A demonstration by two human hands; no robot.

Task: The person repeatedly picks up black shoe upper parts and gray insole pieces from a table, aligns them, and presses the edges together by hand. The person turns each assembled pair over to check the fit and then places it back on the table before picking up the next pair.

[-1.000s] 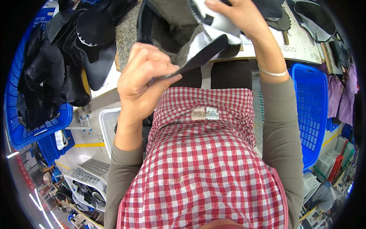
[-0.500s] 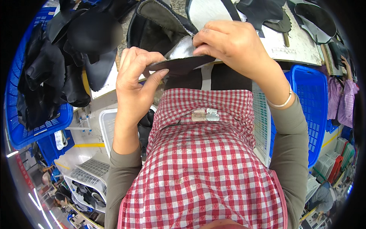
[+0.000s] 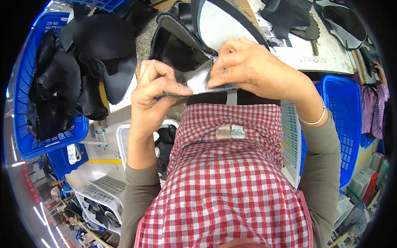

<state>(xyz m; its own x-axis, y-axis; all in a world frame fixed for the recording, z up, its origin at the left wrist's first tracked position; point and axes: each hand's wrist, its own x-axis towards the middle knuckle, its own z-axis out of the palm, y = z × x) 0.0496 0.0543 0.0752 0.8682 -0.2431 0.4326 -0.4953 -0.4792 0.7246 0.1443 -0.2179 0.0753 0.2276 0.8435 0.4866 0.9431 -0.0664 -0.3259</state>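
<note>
A black boot upper (image 3: pixel 178 53) with grey fuzzy lining lies at the near edge of the workbench. Between my hands, a white patch (image 3: pixel 199 81) of its inner side shows along the near edge. My left hand (image 3: pixel 154 95) is closed on the left end of that edge, thumb pressed against the bent finger. My right hand (image 3: pixel 250 68) pinches the edge on the right, its fingertips on the white patch; part of the upper is hidden beneath it. Just behind stands a white-faced panel (image 3: pixel 225 22) with a black border; I cannot tell whether it belongs to the same upper.
A blue basket (image 3: pixel 24 124) heaped with black leather pieces (image 3: pixel 103 37) stands left. More cut pieces (image 3: pixel 286 16) lie on the white bench top (image 3: pixel 331 60). An upright blue crate (image 3: pixel 345 124) is at right, and white crates (image 3: pixel 124 138) stand below. Another person's arm (image 3: pixel 378 72) shows far right.
The edge between my hands has turned: its dark outer face showed before, and now the white inner side shows. Both hands stay closed on it. The whole view has shifted slightly.
</note>
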